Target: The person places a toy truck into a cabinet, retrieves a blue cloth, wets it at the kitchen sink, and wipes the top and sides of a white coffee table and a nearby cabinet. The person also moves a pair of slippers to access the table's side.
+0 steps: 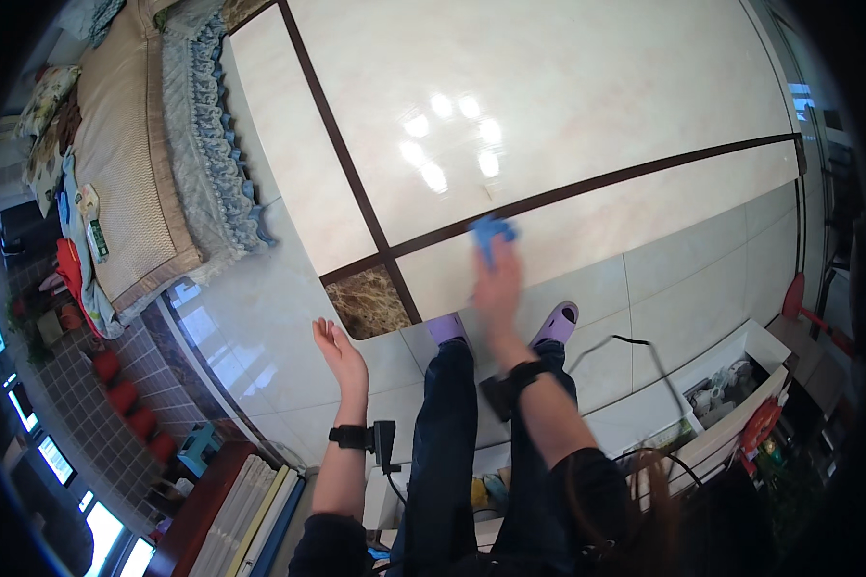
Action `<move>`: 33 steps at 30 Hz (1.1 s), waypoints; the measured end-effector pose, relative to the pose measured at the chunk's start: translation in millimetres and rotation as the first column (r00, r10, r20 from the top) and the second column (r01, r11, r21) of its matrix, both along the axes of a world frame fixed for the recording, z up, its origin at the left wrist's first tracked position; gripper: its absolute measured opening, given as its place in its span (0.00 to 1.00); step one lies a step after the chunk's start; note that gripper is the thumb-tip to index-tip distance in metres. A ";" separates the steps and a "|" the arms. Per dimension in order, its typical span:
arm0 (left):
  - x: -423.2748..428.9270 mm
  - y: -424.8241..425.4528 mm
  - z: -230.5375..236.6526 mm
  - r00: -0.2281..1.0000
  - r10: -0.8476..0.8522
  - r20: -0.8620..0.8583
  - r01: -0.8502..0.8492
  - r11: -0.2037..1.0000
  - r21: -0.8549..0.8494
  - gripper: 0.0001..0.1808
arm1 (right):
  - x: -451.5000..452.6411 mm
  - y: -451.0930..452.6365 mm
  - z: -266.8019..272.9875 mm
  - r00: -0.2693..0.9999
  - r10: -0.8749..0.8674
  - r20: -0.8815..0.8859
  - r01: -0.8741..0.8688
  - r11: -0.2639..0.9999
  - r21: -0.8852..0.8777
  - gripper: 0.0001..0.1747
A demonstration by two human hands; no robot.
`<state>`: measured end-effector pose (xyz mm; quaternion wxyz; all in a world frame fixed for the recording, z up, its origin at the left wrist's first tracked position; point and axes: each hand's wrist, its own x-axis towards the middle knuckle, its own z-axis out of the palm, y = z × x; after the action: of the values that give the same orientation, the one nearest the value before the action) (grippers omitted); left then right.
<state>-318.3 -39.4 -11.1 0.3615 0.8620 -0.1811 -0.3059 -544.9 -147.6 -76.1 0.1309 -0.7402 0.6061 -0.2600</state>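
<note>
A glossy cream marble-look tabletop [584,86] spreads out in front of me, crossed by dark brown strips. My right hand [498,281], slightly blurred, grips a crumpled blue cloth [492,231] against the surface beside one of these strips. The cloth's lower part is partly covered by my fingers. Off the table's near left corner, my left hand [340,353] hangs in the air with nothing in it, its palm turned up and fingers apart. A brown marble-patterned square [372,299] marks that corner.
A sofa [126,144] with a woven cover and lace-trimmed throw stands to the left. Purple clogs [557,323] are on my feet on the tiled floor [664,288]. Behind me, an open white drawer [743,346] holds assorted items, and a cable [667,382] loops beside it.
</note>
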 end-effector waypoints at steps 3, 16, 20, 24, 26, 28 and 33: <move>12.6 26.2 6.9 0.998 0.054 0.025 -0.055 0.998 0.037 0.30 | 101.6 53.1 2.7 0.953 0.298 0.052 -0.301 0.922 0.241 0.24; 63.6 79.9 127.1 0.994 -0.109 -0.028 0.111 0.989 0.096 0.26 | 120.8 40.9 144.1 0.757 -0.165 0.633 -0.422 0.616 0.665 0.33; 36.7 25.3 193.4 0.918 -0.397 0.012 0.397 0.915 -0.080 0.22 | 49.9 -24.1 268.6 0.228 -0.620 0.751 -0.595 0.521 0.612 0.39; -15.8 -38.2 287.9 0.779 -0.625 0.048 0.621 0.759 -0.193 0.21 | -10.9 -50.0 383.0 -0.051 -0.686 0.726 -0.652 0.573 0.497 0.39; -44.2 -71.7 333.1 0.704 -0.707 -0.061 0.670 0.690 -0.274 0.21 | -33.9 -49.2 424.9 -0.239 -0.587 0.774 -0.678 0.671 0.300 0.38; -68.5 -98.8 372.1 0.583 -0.793 -0.176 0.702 0.601 -0.383 0.20 | -52.5 -41.0 454.8 -0.393 -0.454 0.800 -0.661 0.744 0.098 0.36; -129.4 -145.1 436.0 0.342 -0.830 -0.441 0.594 0.555 -0.583 0.22 | -109.8 -15.4 499.0 -0.449 -0.458 0.767 -0.645 0.761 0.076 0.37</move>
<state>-447.7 -184.5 424.9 0.3603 0.4419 -0.4453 -0.6904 -654.8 -163.0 422.9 0.8365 -0.1108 0.1392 -0.5183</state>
